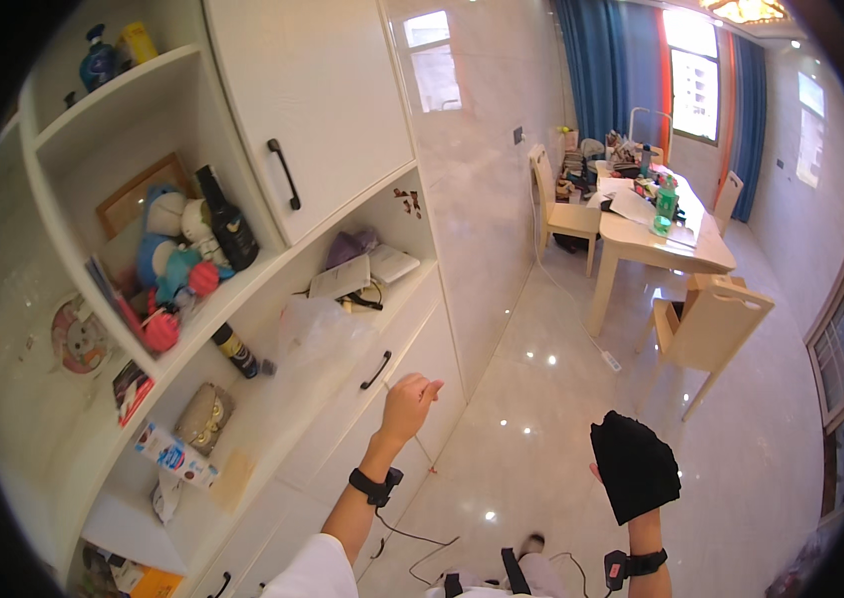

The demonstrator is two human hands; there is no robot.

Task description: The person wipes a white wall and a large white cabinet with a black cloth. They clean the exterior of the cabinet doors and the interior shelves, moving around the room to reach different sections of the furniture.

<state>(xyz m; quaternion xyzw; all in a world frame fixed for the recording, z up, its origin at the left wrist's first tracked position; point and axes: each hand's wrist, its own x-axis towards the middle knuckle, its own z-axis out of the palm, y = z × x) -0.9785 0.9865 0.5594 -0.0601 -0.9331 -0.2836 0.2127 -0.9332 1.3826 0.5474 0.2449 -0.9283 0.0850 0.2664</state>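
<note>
My left hand [410, 404] is raised in front of the white cabinet's lower doors, its fingers curled, with nothing visible in it. A black strap with a small device circles that wrist. On the right, over the tiled floor, my right hand [596, 472] is mostly hidden by a folded black cloth [635, 467] that it holds; only a bit of a finger shows past the cloth's left edge. That wrist also bears a strapped device with a cable. Nearest to my left hand is a black drawer handle [376, 370].
The white cabinet [302, 463] fills the left, its shelves holding plush toys [167, 247], a spray can [236, 351] and a plastic bag [321, 333]. Ahead stand a cluttered dining table [672, 258] and a chair [721, 321]. A power strip [611, 361] lies on the floor.
</note>
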